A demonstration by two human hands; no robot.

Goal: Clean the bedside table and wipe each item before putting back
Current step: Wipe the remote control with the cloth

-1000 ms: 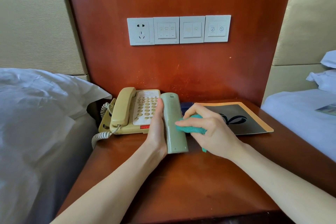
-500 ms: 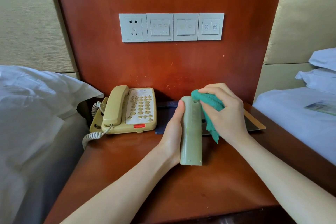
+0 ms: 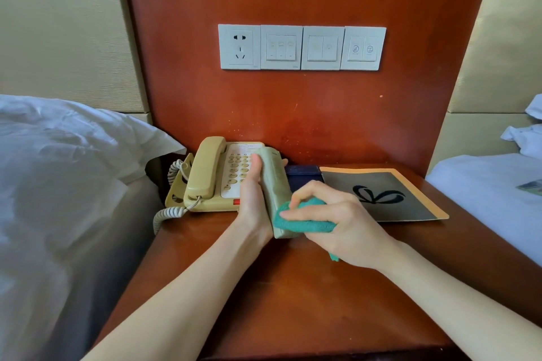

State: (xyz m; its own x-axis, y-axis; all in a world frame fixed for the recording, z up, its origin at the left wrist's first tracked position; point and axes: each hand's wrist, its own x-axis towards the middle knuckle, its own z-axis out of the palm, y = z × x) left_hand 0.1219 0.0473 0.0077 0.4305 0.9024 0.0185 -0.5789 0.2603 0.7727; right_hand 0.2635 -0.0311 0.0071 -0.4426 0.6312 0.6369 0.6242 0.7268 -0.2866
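Observation:
A pale green remote control [image 3: 273, 182] stands tilted on end over the wooden bedside table [image 3: 293, 296]. My left hand [image 3: 252, 202] grips it from the left side, thumb up along its edge. My right hand [image 3: 331, 220] holds a bunched teal cloth [image 3: 302, 221] pressed against the remote's lower end. A beige corded telephone [image 3: 211, 176] sits at the table's back left, partly hidden behind the remote and my left hand.
A grey folder with an orange border [image 3: 390, 199] lies at the table's back right, a dark blue item [image 3: 302, 173] beside it. White bedding [image 3: 58, 184] lies left, another bed [image 3: 492, 199] right. Wall switches and a socket [image 3: 302, 47] sit on the wood panel.
My right hand slid the teal cloth from the remote's top end down to its lower end. The remote shifted back left, in front of the telephone's keypad.

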